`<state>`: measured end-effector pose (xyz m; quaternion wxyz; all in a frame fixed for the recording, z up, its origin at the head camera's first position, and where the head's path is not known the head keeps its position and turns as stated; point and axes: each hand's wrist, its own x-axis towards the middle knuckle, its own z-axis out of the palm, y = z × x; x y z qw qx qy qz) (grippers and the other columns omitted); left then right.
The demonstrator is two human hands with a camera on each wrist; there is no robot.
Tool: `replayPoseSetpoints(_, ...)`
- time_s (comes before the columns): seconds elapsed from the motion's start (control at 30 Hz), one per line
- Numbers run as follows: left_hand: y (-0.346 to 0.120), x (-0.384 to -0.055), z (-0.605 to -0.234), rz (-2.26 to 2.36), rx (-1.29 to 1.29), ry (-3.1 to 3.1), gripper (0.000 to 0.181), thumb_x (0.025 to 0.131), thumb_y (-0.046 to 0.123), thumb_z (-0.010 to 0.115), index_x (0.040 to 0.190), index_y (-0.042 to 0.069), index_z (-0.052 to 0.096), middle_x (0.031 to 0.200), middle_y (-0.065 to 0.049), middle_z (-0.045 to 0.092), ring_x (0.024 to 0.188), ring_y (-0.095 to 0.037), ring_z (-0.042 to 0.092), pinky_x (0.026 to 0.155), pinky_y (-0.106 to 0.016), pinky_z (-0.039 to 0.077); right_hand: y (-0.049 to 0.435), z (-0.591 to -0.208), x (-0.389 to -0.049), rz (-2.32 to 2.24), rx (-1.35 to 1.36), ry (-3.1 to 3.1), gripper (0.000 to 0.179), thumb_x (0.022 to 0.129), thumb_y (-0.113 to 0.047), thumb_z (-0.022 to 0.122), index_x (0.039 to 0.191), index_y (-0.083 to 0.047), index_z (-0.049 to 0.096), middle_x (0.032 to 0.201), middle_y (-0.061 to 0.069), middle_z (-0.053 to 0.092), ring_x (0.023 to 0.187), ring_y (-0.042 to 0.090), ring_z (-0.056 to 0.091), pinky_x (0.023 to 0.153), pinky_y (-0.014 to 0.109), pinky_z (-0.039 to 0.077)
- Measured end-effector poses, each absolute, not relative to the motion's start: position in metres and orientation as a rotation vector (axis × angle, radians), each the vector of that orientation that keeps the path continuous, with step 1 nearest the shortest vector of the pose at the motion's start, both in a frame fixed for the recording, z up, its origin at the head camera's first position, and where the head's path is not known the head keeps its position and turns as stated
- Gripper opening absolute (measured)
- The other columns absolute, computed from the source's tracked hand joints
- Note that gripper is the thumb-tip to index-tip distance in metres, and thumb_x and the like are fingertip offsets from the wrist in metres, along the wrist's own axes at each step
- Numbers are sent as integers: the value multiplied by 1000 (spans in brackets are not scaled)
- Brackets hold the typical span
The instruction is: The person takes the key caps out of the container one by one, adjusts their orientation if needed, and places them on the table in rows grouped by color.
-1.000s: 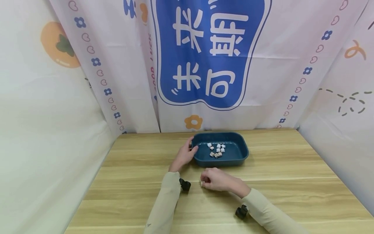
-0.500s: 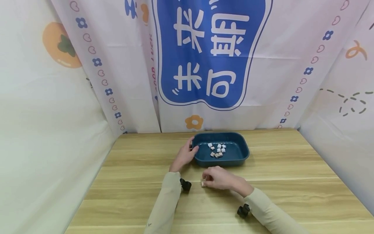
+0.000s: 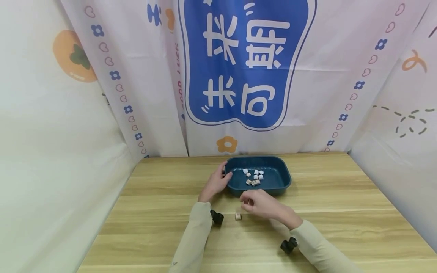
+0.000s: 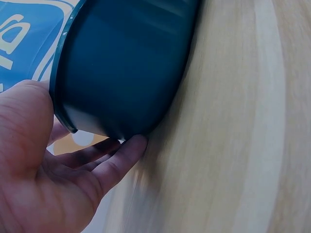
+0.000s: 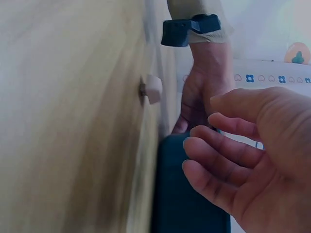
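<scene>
My left hand (image 3: 216, 182) holds the left end of a dark teal rectangular dish (image 3: 286, 178). In the left wrist view, its thumb lies by the dish's rim and its fingertips touch the end wall near the table. Just in front of the dish, my right hand (image 3: 260, 203) hovers with loosely bent fingers and nothing between them. A small pale keycap-like block (image 3: 238, 216) stands alone on the table, left of and nearer than the right hand. The right wrist view shows that block (image 5: 154, 89) apart from the fingers, with a small dark bit at its base.
Inside the dish lie several small white and beige blocks (image 3: 256, 177). The wooden table (image 3: 146, 223) meets a printed cloth backdrop (image 3: 153, 94) behind the dish, with pale cloth walls on both sides. Black camera mounts (image 3: 288, 245) sit on both wrists.
My right hand has let go of the small block and lifted away toward the dish, slightly right. The block stays on the table. My left hand keeps its hold on the dish.
</scene>
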<state>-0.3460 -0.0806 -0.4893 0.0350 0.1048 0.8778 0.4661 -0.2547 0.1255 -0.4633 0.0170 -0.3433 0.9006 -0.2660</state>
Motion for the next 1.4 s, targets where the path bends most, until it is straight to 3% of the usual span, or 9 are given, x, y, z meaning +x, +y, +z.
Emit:
replayPoseSetpoints(0.4, -81, -346, -491, 1443, 321, 2685, 59, 102, 35, 51, 155, 23, 28, 147, -21, 47, 131, -35, 52, 103, -51, 46, 133, -451, -260, -931, -1027, 2879, 16, 93, -19, 67, 105, -9, 71, 91, -6, 70, 80, 3, 61, 72, 22, 53)
replayPoseSetpoints(0.77, -81, -345, -493, 1467, 328, 2663, 59, 102, 32, 51, 155, 21, 27, 150, -21, 44, 132, -37, 51, 103, -52, 46, 140, -446, -267, -1127, -1030, 2953, 11, 93, -18, 68, 103, -14, 69, 85, -7, 68, 72, -1, 58, 66, 19, 52)
replayPoseSetpoints(1.4, -78, -345, -489, 1458, 310, 2656, 58, 102, 34, 50, 155, 23, 28, 150, -20, 44, 132, -36, 51, 102, -50, 47, 154, -455, -297, -1065, -715, 3066, 13, 92, -16, 68, 104, -10, 69, 84, -4, 68, 70, 7, 54, 61, 21, 46)
